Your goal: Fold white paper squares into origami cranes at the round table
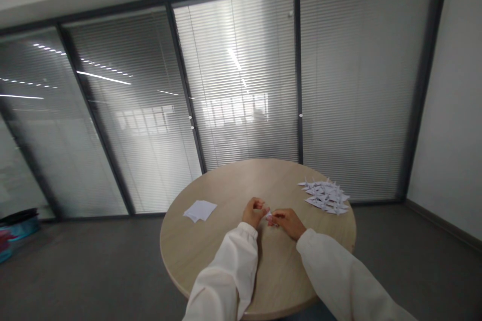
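Above the middle of the round table, my left hand (254,211) and my right hand (287,221) meet with their fingers closed. Between the fingertips is a small folded piece of white paper (268,214), mostly covered by the fingers. Both hands pinch it, one from each side. To the right lies a heap of folded paper cranes (326,195) with pointed wings and tips. A few flat white paper sheets (200,210) rest loosely stacked to the left of my left hand.
The round wooden table (233,180) stands close to a glass partition with blinds (241,85). A white wall (448,110) rises at the right. On the grey floor at the far left sits a blue and black container (20,224), beside something red.
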Motion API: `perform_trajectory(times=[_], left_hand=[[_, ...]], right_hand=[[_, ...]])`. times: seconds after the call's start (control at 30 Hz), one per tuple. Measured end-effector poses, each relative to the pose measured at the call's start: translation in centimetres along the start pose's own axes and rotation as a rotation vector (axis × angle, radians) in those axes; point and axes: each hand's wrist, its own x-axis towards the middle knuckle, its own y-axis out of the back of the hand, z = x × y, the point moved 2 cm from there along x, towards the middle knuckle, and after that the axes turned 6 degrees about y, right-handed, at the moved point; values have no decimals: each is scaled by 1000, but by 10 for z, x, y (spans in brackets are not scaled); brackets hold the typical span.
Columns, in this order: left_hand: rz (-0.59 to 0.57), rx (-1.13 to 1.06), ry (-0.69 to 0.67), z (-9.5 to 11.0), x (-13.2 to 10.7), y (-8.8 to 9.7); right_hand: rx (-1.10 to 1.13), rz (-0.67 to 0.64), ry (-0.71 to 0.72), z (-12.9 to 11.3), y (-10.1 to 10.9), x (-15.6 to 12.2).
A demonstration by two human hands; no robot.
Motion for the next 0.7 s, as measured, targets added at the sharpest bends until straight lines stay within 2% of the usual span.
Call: perform_trajectory(times=[0.07,0.13,0.2,0.33,0.53,0.7], left_hand=[[-24,88,-43,3,-2,0],[-107,140,-45,5,-4,0],[-160,149,-44,6,-5,-1],[-196,126,-27,10,-7,-2],[-254,27,26,9,-7,-4],[-268,-175,160,5,-7,-7]], right_hand=[[11,1,-9,-1,0,1],[15,21,-23,0,0,1],[20,42,-29,1,0,2],[67,43,-13,5,-1,4],[104,65,-19,11,-4,5],[-22,93,-49,18,0,4]])
